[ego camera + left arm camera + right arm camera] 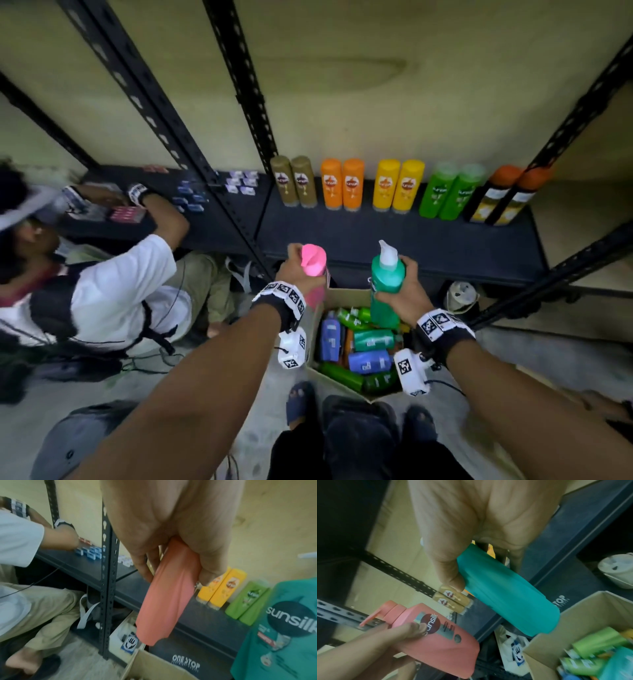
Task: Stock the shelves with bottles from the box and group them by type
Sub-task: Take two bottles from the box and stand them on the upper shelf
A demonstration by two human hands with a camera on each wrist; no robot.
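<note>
My left hand (294,270) grips a pink pump bottle (313,270) upright above the box's far left corner. The same pink bottle (164,601) hangs below my left hand (173,555) in the left wrist view. My right hand (404,287) grips a teal pump bottle (387,284), also upright over the cardboard box (342,296). In the right wrist view, the teal bottle (506,592) sits in my right hand (471,555), with the pink bottle (440,639) lower left. Several blue, green and teal bottles (363,346) lie in the box. The shelf (394,240) carries pairs of gold, orange, yellow, green and orange-capped bottles (394,186).
Another person (85,281) crouches at the left, arranging small packs (191,200) on the neighbouring shelf. Black perforated uprights (250,102) frame the shelf. A white bag (460,296) sits under the shelf at the right. My feet (301,401) stand behind the box.
</note>
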